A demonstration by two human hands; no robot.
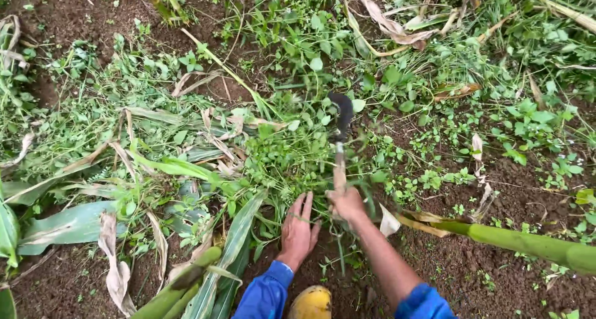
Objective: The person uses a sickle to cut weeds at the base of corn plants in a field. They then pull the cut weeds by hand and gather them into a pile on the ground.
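A sickle [340, 146] is gripped in the right hand [346, 203], the fingers closed round its wooden handle; the dark curved blade is blurred and points away from the body, just beyond the hand. The left hand [298, 227] is pressed flat into a clump of weeds [282, 161], fingers spread rather than closed, so nothing is held by it; the clump lies directly ahead of both hands, touching the left fingertips. Cut maize leaves [167, 167] are strewn to the left of the left hand; a green stalk [528, 244] lies to the right of the right forearm; bare brown soil [509, 188] shows beyond it; a yellow boot toe [311, 303] is seen just below the left wrist.

For the cut to be made well, it is judged that the weeds should be gathered and held taut well above the blade's path; the stroke should be kept low at the stems and drawn clear of the left fingers, which lie close beside the handle.
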